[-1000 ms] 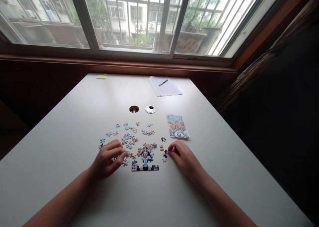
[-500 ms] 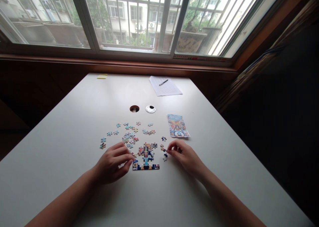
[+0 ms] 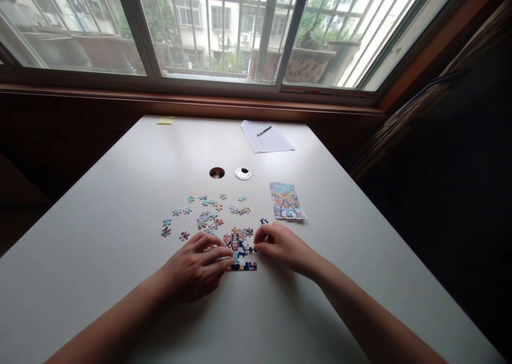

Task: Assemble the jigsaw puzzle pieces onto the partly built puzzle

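A partly joined jigsaw puzzle (image 3: pixel 242 266) lies on the white table in front of me. My left hand (image 3: pixel 202 265) rests over its left side, fingers stretched out and fingertips on the joined pieces, hiding that part. At the puzzle's right edge, my right hand (image 3: pixel 280 245) pinches a dark puzzle piece (image 3: pixel 251 249) between thumb and forefinger. Whether that piece is locked into its neighbours I cannot tell. Loose puzzle pieces (image 3: pixel 208 217) are scattered beyond my left hand, and another loose piece (image 3: pixel 263 221) lies just behind my right fingers.
A picture sheet (image 3: pixel 287 200) of the puzzle lies to the right. Farther back are a round table hole (image 3: pixel 216 173), its metal cover (image 3: pixel 242 173), paper sheets (image 3: pixel 272 143) with a pen (image 3: pixel 264 131), and a yellow sticky note (image 3: pixel 165 120). A barred window is behind.
My right hand has moved left with the dark piece to the puzzle's right edge. My left hand has slid right over the puzzle, uncovering a reddish loose piece.
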The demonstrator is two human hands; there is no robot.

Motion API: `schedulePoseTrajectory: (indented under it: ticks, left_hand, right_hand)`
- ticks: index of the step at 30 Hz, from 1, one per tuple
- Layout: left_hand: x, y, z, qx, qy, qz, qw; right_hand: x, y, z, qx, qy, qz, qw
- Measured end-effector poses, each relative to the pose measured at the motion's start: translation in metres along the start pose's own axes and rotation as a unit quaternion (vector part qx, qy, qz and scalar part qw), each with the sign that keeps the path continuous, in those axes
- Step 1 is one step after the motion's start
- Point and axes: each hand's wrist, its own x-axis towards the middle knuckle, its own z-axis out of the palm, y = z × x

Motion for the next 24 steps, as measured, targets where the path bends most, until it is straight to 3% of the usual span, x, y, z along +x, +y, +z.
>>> schedulePoseTrajectory:
  ticks: [8, 24]
  left_hand:
    - [-0.002, -0.001, 0.009, 0.018, -0.028, 0.024, 0.999]
    - [-0.003, -0.002, 0.013, 0.026, -0.026, 0.034, 0.999]
  right_hand:
    - [0.001, 0.001, 0.003, -0.015, 0.009, -0.006, 1.000]
    - [0.008, -0.015, -0.003, -0.063, -0.004, -0.003, 0.998]
